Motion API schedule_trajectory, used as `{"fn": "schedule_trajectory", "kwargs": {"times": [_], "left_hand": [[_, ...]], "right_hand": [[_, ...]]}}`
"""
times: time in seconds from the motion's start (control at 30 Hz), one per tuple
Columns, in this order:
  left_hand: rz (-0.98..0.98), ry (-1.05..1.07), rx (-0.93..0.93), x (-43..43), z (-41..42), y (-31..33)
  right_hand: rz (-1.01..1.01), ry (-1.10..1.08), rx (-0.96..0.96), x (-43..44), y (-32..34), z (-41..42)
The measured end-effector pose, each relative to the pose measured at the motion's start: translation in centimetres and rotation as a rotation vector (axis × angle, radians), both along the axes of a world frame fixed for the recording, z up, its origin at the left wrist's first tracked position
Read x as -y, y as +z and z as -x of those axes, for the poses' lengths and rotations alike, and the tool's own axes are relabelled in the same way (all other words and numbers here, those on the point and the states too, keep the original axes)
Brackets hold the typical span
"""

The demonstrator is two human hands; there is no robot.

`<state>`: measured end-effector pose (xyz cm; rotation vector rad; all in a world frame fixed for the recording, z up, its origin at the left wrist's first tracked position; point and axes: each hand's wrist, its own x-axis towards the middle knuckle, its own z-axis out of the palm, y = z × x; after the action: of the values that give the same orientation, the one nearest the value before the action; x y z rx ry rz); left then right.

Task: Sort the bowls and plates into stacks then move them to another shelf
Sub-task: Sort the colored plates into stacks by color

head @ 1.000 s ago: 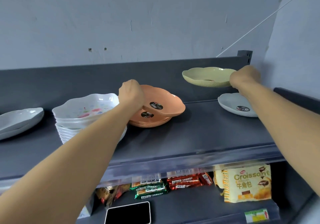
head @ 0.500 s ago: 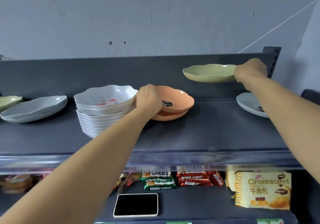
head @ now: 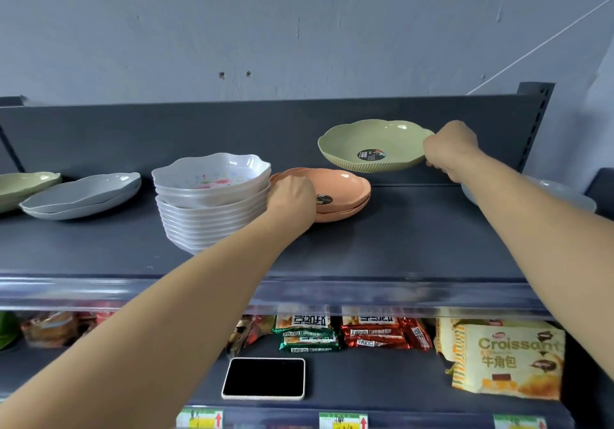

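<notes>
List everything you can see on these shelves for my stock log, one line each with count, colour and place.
green plate: one, held in the air above the top shelf, right of centre
orange plates: a stack, exact count unclear, top shelf centre
white bowls: one tall stack, floral print inside the top one, top shelf left of centre
grey plates: a short stack, top shelf left
second green plate: one, top shelf far left, partly cut off
pale plate: one, top shelf far right, mostly hidden by the arm
snack packs: several, green and red, lower shelf
croissant bag: one, yellow, lower shelf right
phone-like device: one, black screen, lower shelf
left hand: on the orange plates
right hand: gripping the green plate's rim
</notes>
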<state>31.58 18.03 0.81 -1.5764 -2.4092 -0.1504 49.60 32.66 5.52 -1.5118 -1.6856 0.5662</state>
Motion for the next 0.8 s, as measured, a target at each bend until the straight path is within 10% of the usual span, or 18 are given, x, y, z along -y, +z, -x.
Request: {"fn": "schedule_trajectory", "kwargs": {"times": [0.8], "left_hand": [[-0.552,-0.049,-0.347,10.5,12.8,8.5]], "right_hand": [[-0.235,0.142,-0.100,7.9,7.9,14.6]]}}
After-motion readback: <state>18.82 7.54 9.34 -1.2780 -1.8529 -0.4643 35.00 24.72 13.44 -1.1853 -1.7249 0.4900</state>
